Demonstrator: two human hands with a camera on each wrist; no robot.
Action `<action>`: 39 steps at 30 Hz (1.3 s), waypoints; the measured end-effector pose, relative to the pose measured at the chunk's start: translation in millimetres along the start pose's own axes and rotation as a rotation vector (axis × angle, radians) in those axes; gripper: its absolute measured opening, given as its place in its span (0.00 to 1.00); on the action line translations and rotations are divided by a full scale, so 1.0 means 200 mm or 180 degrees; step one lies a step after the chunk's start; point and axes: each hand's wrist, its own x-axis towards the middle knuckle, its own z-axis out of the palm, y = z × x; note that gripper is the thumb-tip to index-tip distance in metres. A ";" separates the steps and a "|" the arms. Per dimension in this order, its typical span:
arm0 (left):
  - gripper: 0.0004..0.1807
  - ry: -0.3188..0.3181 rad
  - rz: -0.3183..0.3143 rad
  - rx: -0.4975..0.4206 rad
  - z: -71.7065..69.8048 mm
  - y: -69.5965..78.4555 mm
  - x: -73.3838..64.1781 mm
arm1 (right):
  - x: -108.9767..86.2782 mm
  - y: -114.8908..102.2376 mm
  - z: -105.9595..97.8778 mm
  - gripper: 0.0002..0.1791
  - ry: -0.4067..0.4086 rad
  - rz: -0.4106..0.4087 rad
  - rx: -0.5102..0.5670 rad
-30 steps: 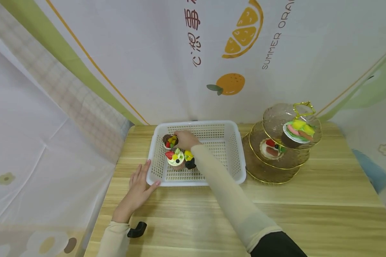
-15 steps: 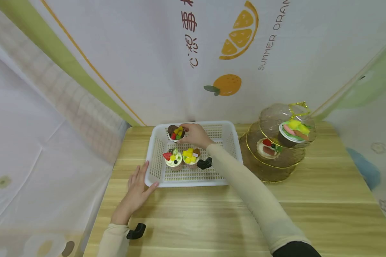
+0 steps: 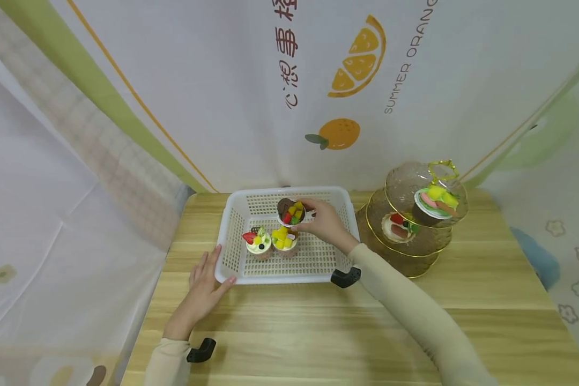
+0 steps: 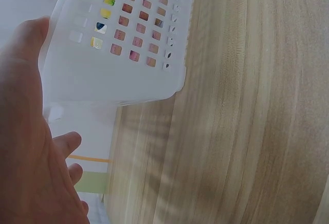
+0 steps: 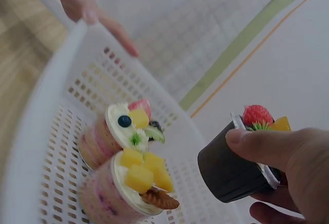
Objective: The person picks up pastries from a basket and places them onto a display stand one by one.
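Observation:
My right hand (image 3: 324,221) pinches a chocolate cupcake (image 3: 289,212) by its dark cup, thumb on one side and fingers on the other. Fruit pieces top the cupcake (image 5: 234,165), which is tilted and held above the white plastic basket (image 3: 309,279). Below it in the basket stand two dessert cups, one with strawberry and cream (image 3: 259,243), one with yellow mango cubes (image 3: 284,239). My left hand (image 3: 203,287) rests at the basket's near left corner, fingers extended along the side and thumb against the front rim. In the left wrist view, its thumb (image 4: 31,36) lies along the rim.
Right of the basket stands a tiered glass stand with gold rims (image 3: 415,252). A green-and-pink topped cupcake (image 3: 434,205) sits on its top tier and a fruit tart (image 3: 396,229) lower down. Behind the wooden table (image 3: 318,332) hangs a printed curtain (image 3: 222,107).
My right hand has lifted the chocolate cupcake from the basket's left side and carried it rightward, above the mango cup. My left hand stays at the basket corner.

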 end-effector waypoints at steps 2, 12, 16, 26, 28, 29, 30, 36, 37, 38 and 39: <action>0.47 0.0020 0.0009 -0.0001 -0.01 0.00 0.00 | -0.07 0.00 -0.03 0.39 0.0043 -0.0010 0.0024; 0.47 0.0065 0.0094 -0.0008 -0.01 0.00 0.00 | -0.54 0.13 -0.20 0.39 0.0487 0.0015 0.0062; 0.47 0.0088 0.0105 -0.0018 -0.01 0.01 0.00 | -0.74 0.24 -0.28 0.39 0.0707 0.0152 0.0005; 0.47 0.0086 0.0108 -0.0019 -0.01 0.01 0.00 | -1.06 0.37 -0.64 0.41 0.1155 0.1020 -0.0210; 0.47 0.0082 0.0116 -0.0012 -0.01 0.01 0.00 | -1.06 0.42 -0.69 0.42 0.1262 0.1120 -0.0305; 0.47 0.0082 0.0128 -0.0007 -0.01 0.01 0.00 | -1.06 0.44 -0.72 0.42 0.1302 0.1162 -0.0351; 0.47 0.0083 0.0139 -0.0006 -0.01 0.01 0.00 | -1.06 0.46 -0.74 0.42 0.1332 0.1205 -0.0387; 0.47 0.0064 0.0125 -0.0043 -0.02 0.01 0.01 | -0.97 0.57 -0.82 0.42 0.1417 0.1222 -0.0348; 0.47 0.0057 0.0123 -0.0042 -0.02 0.01 0.01 | -0.95 0.57 -0.82 0.42 0.1431 0.1206 -0.0342; 0.47 0.0042 0.0115 -0.0040 -0.02 0.01 0.01 | -0.94 0.58 -0.83 0.42 0.1453 0.1186 -0.0345; 0.47 0.0033 0.0116 -0.0035 -0.02 0.01 0.01 | -0.92 0.58 -0.83 0.42 0.1473 0.1181 -0.0364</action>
